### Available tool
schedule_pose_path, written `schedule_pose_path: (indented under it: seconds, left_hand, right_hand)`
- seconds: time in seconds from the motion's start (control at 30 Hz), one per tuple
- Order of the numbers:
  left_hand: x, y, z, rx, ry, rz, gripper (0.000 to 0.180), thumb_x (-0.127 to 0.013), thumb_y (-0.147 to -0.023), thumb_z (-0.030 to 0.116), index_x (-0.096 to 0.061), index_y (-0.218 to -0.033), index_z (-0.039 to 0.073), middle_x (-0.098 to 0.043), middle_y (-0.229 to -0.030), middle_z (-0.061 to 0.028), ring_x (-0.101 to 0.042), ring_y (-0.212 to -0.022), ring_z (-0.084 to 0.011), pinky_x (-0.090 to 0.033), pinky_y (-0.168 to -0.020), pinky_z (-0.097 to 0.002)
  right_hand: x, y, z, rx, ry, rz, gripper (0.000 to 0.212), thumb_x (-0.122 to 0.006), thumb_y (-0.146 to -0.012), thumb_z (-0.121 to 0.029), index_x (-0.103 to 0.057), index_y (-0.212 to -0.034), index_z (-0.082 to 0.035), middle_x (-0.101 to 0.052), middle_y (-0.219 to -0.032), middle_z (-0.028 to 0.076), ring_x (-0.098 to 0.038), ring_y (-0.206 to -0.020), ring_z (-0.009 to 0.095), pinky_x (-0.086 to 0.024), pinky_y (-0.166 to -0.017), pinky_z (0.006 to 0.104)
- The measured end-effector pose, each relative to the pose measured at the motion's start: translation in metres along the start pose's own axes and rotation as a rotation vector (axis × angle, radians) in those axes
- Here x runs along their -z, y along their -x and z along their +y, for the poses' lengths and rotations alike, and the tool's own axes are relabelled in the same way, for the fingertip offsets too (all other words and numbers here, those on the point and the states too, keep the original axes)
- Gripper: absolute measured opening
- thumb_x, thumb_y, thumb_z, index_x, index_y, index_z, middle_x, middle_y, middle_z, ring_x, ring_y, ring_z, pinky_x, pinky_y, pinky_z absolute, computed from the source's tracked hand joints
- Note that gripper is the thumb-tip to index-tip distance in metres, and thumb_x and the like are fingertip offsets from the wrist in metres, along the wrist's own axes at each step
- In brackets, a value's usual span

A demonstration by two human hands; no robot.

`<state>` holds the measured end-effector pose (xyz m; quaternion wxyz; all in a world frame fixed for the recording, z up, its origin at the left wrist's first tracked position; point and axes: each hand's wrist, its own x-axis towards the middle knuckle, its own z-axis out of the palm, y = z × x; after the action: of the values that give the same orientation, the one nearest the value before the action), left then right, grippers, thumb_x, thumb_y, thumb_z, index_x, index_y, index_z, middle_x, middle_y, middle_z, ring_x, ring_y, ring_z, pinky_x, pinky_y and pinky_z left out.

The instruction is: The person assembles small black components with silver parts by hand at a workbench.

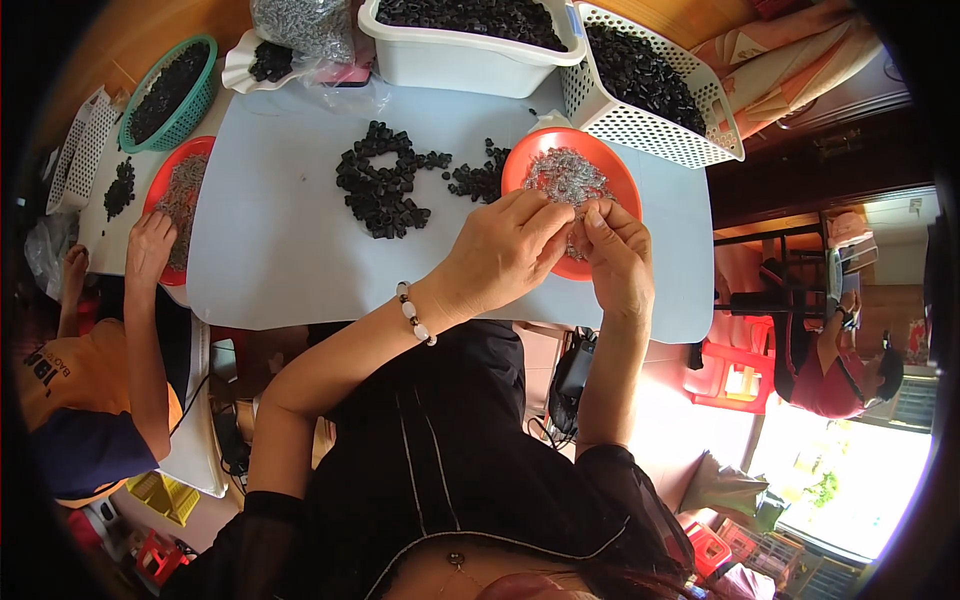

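Note:
My left hand (505, 248), with a beaded bracelet on its wrist, and my right hand (618, 258) meet fingertip to fingertip over the near part of a red plate (627, 185). Both are closed in a pinch. Whatever lies between the fingertips is too small and covered to make out. Small silvery metal pieces (562, 170) are heaped on the plate. Just left of it lies a small group of short black pieces (478, 180), and farther left a larger loose pile of black pieces (378, 185) spreads on the pale table (290, 210).
Along the table's back stand a white tub (460, 65) and a white perforated basket (655, 135), both filled with black pieces, beside a clear bag of metal pieces (305, 30). At left, a co-worker's hand (152, 243) reaches to another red plate (160, 185) near a green basket (195, 105).

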<state>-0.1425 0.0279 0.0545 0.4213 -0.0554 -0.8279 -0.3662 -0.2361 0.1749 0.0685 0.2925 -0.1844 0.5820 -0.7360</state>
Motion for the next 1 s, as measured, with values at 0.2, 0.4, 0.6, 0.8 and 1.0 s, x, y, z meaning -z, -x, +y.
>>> schedule_pose_path:
  seconds: [0.2, 0.4, 0.6, 0.8, 1.0]
  left_hand:
    - [-0.006, -0.005, 0.005, 0.998, 0.968, -0.155, 0.013, -0.069, -0.089, 0.012, -0.063, -0.082, 0.004, -0.055, -0.068, 0.0045, -0.052, -0.063, -0.0054, -0.041, -0.053, -0.022]
    - [0.0, -0.005, -0.01, 1.412, 1.564, -0.257, 0.017, -0.07, -0.089, 0.02, -0.06, -0.077, 0.012, -0.053, -0.071, 0.0051, -0.047, -0.059, -0.0053, -0.038, -0.055, -0.0215]
    - [0.003, 0.005, -0.002, 1.236, 1.266, -0.193, 0.015, -0.069, -0.091, 0.021, -0.066, -0.084, 0.009, -0.057, -0.074, 0.004, -0.047, -0.062, -0.0051, -0.039, -0.058, -0.0213]
    - [0.015, 0.016, 0.004, 1.088, 1.134, -0.147, 0.018, -0.066, -0.095, 0.022, -0.07, -0.098, 0.005, -0.061, -0.079, 0.0026, -0.049, -0.065, -0.0061, -0.041, -0.062, -0.0205]
    - [0.046, 0.043, 0.011, 1.262, 1.338, -0.046, 0.024, -0.061, -0.099, 0.023, -0.067, -0.11, 0.003, -0.068, -0.091, -0.0034, -0.061, -0.076, -0.0078, -0.05, -0.07, -0.0223]
  right_hand:
    - [-0.002, -0.001, 0.003, 0.179, 0.172, 0.057, 0.006, -0.062, -0.095, -0.008, -0.065, -0.096, -0.003, -0.06, -0.081, -0.003, -0.05, -0.075, 0.005, -0.041, -0.068, 0.0211]
    - [0.014, -0.017, 0.01, 0.24, 0.488, 0.09, 0.01, -0.058, -0.095, -0.003, -0.066, -0.101, -0.002, -0.065, -0.09, 0.0, -0.054, -0.078, 0.005, -0.044, -0.07, 0.0215]
    - [0.007, -0.007, 0.004, 0.232, 0.527, 0.092, 0.01, -0.062, -0.094, -0.006, -0.066, -0.101, 0.0, -0.068, -0.094, 0.003, -0.058, -0.083, 0.008, -0.048, -0.073, 0.0228]
    - [-0.011, 0.006, 0.001, 0.177, 0.415, -0.057, 0.007, -0.065, -0.092, -0.005, -0.064, -0.096, 0.001, -0.067, -0.091, 0.003, -0.06, -0.086, 0.01, -0.049, -0.079, 0.024]
    - [-0.037, 0.016, 0.005, 0.162, 0.272, -0.085, 0.006, -0.063, -0.092, 0.0, -0.062, -0.098, 0.0, -0.065, -0.092, 0.004, -0.059, -0.087, 0.01, -0.047, -0.082, 0.0249]
